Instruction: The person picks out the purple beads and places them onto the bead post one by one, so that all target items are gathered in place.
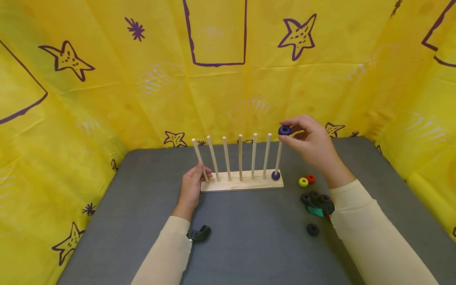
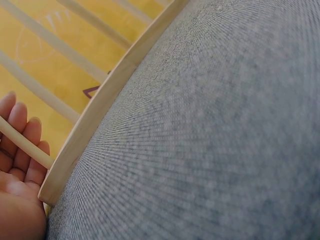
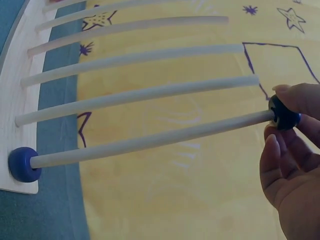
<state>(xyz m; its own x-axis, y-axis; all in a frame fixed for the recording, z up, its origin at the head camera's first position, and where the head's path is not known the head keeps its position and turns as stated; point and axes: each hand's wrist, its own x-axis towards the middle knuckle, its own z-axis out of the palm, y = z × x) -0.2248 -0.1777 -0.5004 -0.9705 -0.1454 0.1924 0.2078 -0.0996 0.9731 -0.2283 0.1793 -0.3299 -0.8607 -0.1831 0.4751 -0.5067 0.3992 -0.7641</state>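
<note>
Right hand: your right hand (image 1: pixel 313 147) pinches a purple ring (image 1: pixel 284 134) between thumb and fingers, right at the top of the rightmost peg (image 1: pixel 279 158); I cannot tell whether the tip has entered the hole.
Left hand: your left hand (image 1: pixel 191 187) is loosely cupped, fingers relaxed, about the foot of the leftmost peg (image 1: pixel 198 152).
Wooden rack: its base (image 1: pixel 242 185) runs from your left hand to below your right, with seven pegs standing up.
Lower ring: another purple ring (image 1: pixel 276 177) sits at the foot of the peg under your right hand.
Loose rings: a yellow ring (image 1: pixel 303 185) and a red ring (image 1: pixel 311 176) lie below your right hand; a dark ring (image 1: pixel 312 233) lies nearer you, by your right sleeve (image 1: pixel 377 229).
</note>
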